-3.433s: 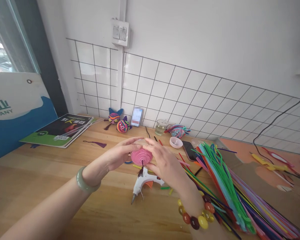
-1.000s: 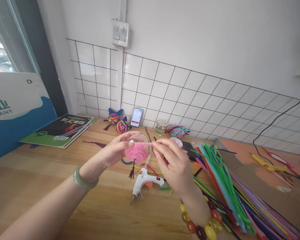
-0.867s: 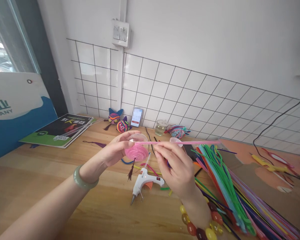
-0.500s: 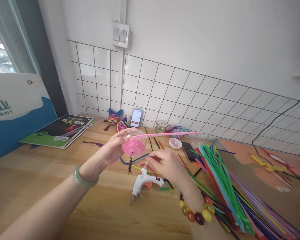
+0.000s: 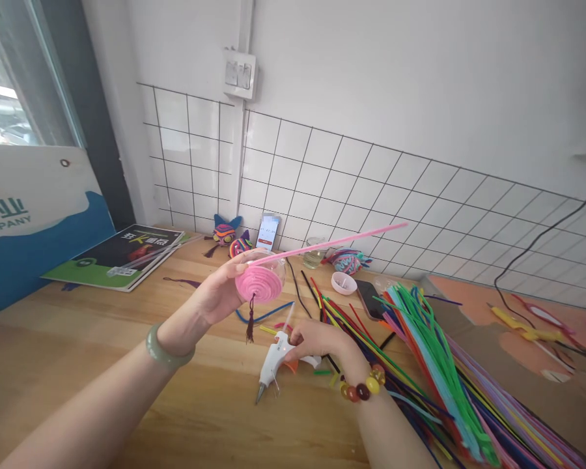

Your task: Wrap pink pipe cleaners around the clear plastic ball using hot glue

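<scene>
My left hand (image 5: 224, 284) grips a clear plastic ball (image 5: 272, 264) whose lower part is coiled in a pink pipe cleaner (image 5: 260, 284). The loose end of that pipe cleaner sticks out to the right and slants upward. Below the coil dangles a dark tassel (image 5: 250, 319). My right hand (image 5: 317, 340) has its fingers curled over the body and handle of a white hot glue gun (image 5: 273, 361). The gun rests on the table, nozzle toward me, with a glue stick (image 5: 289, 316) poking out of its back. My right palm and part of the handle are hidden.
Many coloured pipe cleaners (image 5: 424, 358) spread across the right side. Behind stand a phone (image 5: 267, 231), a glass jar (image 5: 314, 253), a small pink bowl (image 5: 344, 283) and wrapped fish-like crafts (image 5: 349, 260). A dark phone (image 5: 370, 298) and a book (image 5: 122, 254) lie flat.
My right hand has moved from the glue stick's end down onto the gun's body and handle. The pink pipe cleaner's loose end now tilts higher as the ball has turned slightly.
</scene>
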`<act>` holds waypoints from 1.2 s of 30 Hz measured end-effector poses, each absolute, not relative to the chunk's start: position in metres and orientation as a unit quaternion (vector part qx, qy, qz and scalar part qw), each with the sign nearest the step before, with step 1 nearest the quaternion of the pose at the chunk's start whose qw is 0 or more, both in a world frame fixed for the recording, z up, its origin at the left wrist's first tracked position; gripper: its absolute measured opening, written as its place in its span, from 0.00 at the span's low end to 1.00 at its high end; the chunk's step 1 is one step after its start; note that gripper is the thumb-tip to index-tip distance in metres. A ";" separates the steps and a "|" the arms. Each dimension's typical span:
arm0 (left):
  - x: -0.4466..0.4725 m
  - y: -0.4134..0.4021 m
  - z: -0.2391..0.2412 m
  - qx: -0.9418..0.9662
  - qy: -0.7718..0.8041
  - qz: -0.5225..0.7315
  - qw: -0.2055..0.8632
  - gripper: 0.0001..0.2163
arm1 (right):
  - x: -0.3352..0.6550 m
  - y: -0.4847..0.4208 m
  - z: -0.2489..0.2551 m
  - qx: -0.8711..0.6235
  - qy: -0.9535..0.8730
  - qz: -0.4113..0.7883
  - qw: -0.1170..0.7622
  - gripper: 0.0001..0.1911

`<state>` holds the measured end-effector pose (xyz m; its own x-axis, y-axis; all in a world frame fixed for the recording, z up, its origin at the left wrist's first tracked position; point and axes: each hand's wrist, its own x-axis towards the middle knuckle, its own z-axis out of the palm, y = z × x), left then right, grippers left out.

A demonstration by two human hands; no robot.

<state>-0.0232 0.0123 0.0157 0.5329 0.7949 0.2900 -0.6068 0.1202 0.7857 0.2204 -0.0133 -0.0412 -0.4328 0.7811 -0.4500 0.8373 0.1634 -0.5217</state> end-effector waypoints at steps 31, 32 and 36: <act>-0.024 0.006 0.024 0.501 0.148 0.615 0.591 0.23 | 0.204 -0.091 0.045 0.397 0.701 -0.196 -0.559 0.11; -0.024 0.005 0.025 0.502 0.149 0.615 0.589 0.23 | 0.202 -0.093 0.046 0.409 0.708 -0.163 -0.552 0.09; -0.023 0.002 0.027 0.505 0.153 0.618 0.583 0.25 | 0.198 -0.097 0.047 0.418 0.732 -0.085 -0.532 0.06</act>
<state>-0.0227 0.0016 0.0271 0.1904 0.8749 0.4453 -0.5663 -0.2727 0.7778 0.1976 -0.0970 0.0466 -0.0853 0.7017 0.7074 0.5216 0.6363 -0.5683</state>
